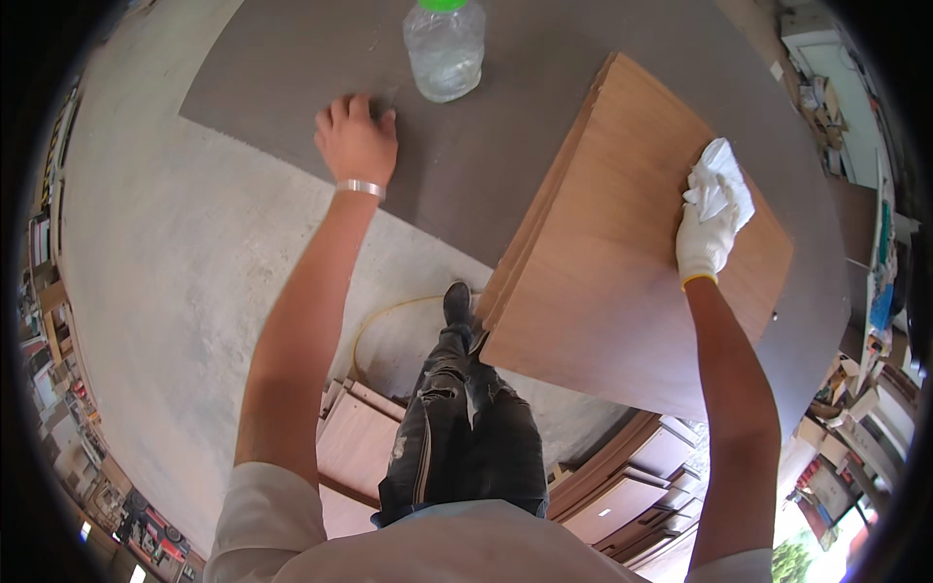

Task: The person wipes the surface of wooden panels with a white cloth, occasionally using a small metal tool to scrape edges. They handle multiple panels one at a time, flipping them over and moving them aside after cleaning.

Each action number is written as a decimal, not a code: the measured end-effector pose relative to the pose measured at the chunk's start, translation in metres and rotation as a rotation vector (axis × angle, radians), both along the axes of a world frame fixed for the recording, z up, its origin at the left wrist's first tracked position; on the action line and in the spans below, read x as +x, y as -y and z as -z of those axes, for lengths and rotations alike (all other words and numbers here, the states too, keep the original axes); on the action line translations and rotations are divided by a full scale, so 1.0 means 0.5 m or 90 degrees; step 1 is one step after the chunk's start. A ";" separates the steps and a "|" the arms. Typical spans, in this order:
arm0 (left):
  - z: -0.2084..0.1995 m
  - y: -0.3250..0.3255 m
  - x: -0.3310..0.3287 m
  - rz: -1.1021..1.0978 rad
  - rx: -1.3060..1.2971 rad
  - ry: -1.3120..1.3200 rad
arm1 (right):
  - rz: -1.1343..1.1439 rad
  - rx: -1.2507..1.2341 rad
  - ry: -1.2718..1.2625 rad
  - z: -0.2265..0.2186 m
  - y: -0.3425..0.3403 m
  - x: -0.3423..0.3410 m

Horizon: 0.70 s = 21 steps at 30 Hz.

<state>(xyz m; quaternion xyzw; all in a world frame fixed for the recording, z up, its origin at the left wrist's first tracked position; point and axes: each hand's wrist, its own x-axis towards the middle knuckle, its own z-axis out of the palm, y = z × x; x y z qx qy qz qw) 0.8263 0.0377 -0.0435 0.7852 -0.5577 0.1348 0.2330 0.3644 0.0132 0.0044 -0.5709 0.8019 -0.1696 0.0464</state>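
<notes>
My right hand (708, 238), in a white knit glove with a yellow cuff, presses a crumpled white cloth (719, 183) onto the top of a reddish-brown wooden panel (622, 214). Under that panel lie more panels, their edges showing along the left side of the stack. Bare and holding nothing, my left hand (357, 146) rests on the dark grey tabletop (466, 175) near its edge, fingers a little bent and thumb apart. Beyond it stands a clear plastic jar (445, 53) with a green lid and clear liquid inside.
Below the table are more wooden panels (360, 437) by my left leg and a stack of boards (622, 496) to the right. A thin yellow hose (374, 316) curves over the concrete floor (185, 262). Cluttered shelves (58, 321) line the far left.
</notes>
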 end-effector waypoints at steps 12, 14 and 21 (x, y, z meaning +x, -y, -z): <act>-0.099 -0.565 -0.540 0.669 0.471 -0.281 | -1.099 0.163 0.105 -0.067 -0.203 0.255; -0.110 -0.558 -0.556 0.607 0.417 -0.130 | -0.953 0.030 0.057 -0.036 -0.108 0.226; -0.121 -0.559 -0.605 0.533 0.460 -0.136 | -0.410 0.078 -0.010 -0.019 0.286 0.236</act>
